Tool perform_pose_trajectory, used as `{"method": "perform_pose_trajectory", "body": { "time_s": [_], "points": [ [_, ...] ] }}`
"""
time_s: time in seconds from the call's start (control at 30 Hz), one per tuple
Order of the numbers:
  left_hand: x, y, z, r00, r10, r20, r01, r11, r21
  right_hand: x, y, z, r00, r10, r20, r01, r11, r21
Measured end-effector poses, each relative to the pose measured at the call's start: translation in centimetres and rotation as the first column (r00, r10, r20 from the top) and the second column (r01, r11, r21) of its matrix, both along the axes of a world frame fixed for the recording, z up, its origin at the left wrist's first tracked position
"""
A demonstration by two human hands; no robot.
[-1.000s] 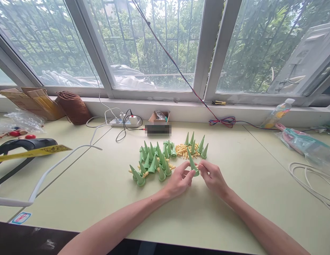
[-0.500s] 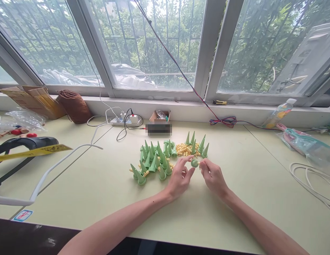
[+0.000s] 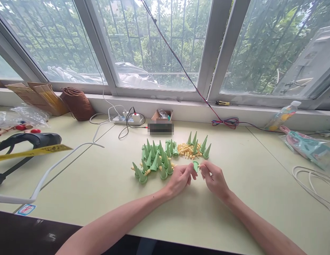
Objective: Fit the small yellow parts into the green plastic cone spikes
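A green plastic cone [image 3: 196, 166] with a wider rim is pinched in my left hand [image 3: 181, 177], its rim end up. At its right side my right hand [image 3: 214, 177] is closed on a small yellow plastic piece [image 3: 199, 166], which touches the cone or sits partly in it; the fingers hide most of it. Left of my hands stand several green cones [image 3: 154, 161], some with yellow pieces at their bases. Beyond my hands lies a heap of small yellow pieces [image 3: 186, 150], with several more cones [image 3: 206, 152] at its right.
At the back stand a small cardboard box [image 3: 162, 115], a power strip [image 3: 127, 119] and a brown bag [image 3: 77, 102]. A bottle [image 3: 283, 115] and a bagged item [image 3: 308, 143] lie right. A white cable [image 3: 313, 184] coils there. A black frame [image 3: 34, 140] is on the left.
The green cone has turned in my left hand, and those fingers have closed in around it. My right hand stays beside it with the yellow piece. The camera view has shifted slightly.
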State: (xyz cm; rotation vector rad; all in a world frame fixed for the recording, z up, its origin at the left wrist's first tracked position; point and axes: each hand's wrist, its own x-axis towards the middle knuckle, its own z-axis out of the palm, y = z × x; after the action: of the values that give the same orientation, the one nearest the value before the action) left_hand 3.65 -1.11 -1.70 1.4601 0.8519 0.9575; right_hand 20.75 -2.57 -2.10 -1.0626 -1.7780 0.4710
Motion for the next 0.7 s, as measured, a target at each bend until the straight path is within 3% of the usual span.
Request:
{"method": "perform_pose_trajectory", "body": {
  "time_s": [0.3, 0.5, 0.7],
  "points": [
    [-0.47, 0.11, -0.03, 0.997, -0.082, 0.001, 0.082, 0.997, 0.010, -0.01, -0.19, 0.91, 1.000, 0.006, 0.002, -0.006, 1.000, 0.026],
    [-0.44, 0.00, 0.09, 0.993, -0.121, 0.009, 0.120, 0.992, 0.043, 0.19, -0.17, 0.70, 1.000, -0.017, -0.008, 0.017, 1.000, -0.023],
    [-0.09, -0.31, 0.00, 0.999, -0.041, -0.032, 0.046, 0.983, 0.177, 0.12, -0.15, 0.22, 0.999, -0.013, -0.040, 0.010, 0.997, -0.075]
  ]
}}
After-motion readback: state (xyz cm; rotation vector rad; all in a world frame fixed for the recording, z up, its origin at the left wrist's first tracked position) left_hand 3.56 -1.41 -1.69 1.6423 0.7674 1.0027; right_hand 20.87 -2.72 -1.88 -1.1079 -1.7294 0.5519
